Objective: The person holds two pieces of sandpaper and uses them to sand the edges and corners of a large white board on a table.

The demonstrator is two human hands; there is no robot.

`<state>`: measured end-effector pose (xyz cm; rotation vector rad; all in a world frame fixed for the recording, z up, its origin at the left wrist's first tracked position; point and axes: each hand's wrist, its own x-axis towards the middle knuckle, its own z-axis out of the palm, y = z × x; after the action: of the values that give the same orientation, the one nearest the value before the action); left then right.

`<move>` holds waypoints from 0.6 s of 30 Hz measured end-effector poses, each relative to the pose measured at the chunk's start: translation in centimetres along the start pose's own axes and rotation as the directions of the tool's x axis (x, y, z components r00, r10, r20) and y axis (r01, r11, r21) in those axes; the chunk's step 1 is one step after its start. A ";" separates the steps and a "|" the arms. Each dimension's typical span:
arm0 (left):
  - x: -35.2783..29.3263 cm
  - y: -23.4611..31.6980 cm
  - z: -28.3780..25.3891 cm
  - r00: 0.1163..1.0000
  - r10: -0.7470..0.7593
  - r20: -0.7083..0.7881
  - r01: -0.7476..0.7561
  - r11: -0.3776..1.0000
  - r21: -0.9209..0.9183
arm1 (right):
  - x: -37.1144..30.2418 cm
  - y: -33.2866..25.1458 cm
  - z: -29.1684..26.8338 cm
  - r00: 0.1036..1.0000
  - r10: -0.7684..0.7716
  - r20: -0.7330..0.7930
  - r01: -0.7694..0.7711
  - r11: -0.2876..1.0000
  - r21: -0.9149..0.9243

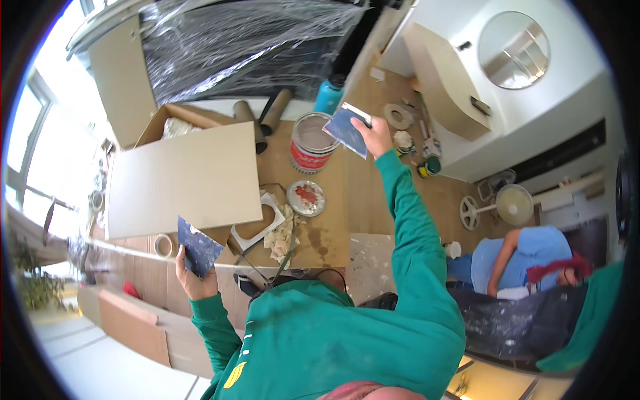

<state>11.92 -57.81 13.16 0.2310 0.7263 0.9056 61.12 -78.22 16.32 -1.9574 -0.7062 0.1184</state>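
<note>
In my right hand [378, 139] is a broad blue filling knife [348, 132], its blade reaching to the right rim of an open metal can [311, 155]. The can has a red and white label and pale greyish stuff inside. My left hand [195, 283] grips a second wide dark blue filling knife [199, 248], smeared with pale filler, beside the front edge of a cardboard box. Both hands are closed around their tools. A round lid [306, 199] with red smears lies on the brown board in front of the can.
A cardboard box [187, 177] with raised flaps takes up the left. Crumpled cloth [283, 235] and a tape roll [164, 245] lie near its front. Behind stand a blue bottle [328, 99] and plastic-covered black furniture [247, 50]. At right, another person in blue [520, 257] is bent low beside a fan [514, 203].
</note>
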 end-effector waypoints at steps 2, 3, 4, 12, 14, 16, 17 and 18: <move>-1.8 0.1 -0.7 0.996 0.063 -0.056 -0.065 0.998 -0.028 | 3.8 1.8 2.6 0.993 -0.039 0.115 0.065 0.972 -0.227; -2.7 0.0 -0.8 0.994 0.081 -0.066 -0.084 0.996 -0.033 | 5.3 3.1 4.2 0.988 -0.038 0.152 0.075 0.966 -0.249; -3.7 0.3 -1.2 0.991 0.114 -0.076 -0.118 0.992 -0.042 | 6.6 3.7 6.1 0.980 -0.049 0.195 0.100 0.960 -0.260; -6.2 0.3 -6.5 0.946 0.257 -0.199 -0.262 0.965 0.000 | 10.3 9.3 13.2 0.884 0.107 0.454 0.202 0.789 -0.580; -6.3 -0.1 -5.8 0.931 0.283 -0.233 -0.287 0.958 0.016 | 11.0 10.8 14.1 0.876 0.030 0.482 0.316 0.719 -0.619; -6.3 -0.2 -5.7 0.930 0.276 -0.242 -0.282 0.959 0.008 | 10.8 11.9 15.3 0.891 0.056 0.451 0.294 0.685 -0.667; -6.2 -0.3 -5.6 0.931 0.270 -0.246 -0.278 0.961 0.002 | 10.6 12.2 16.1 0.893 0.093 0.440 0.271 0.670 -0.692; -6.1 -0.4 -5.4 0.931 0.269 -0.247 -0.277 0.961 0.003 | 10.5 12.6 16.5 0.895 0.131 0.426 0.246 0.652 -0.717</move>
<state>6.18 -63.49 11.89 0.1969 0.9228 1.2257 68.95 -63.72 -0.10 -2.7624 -1.2812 0.2713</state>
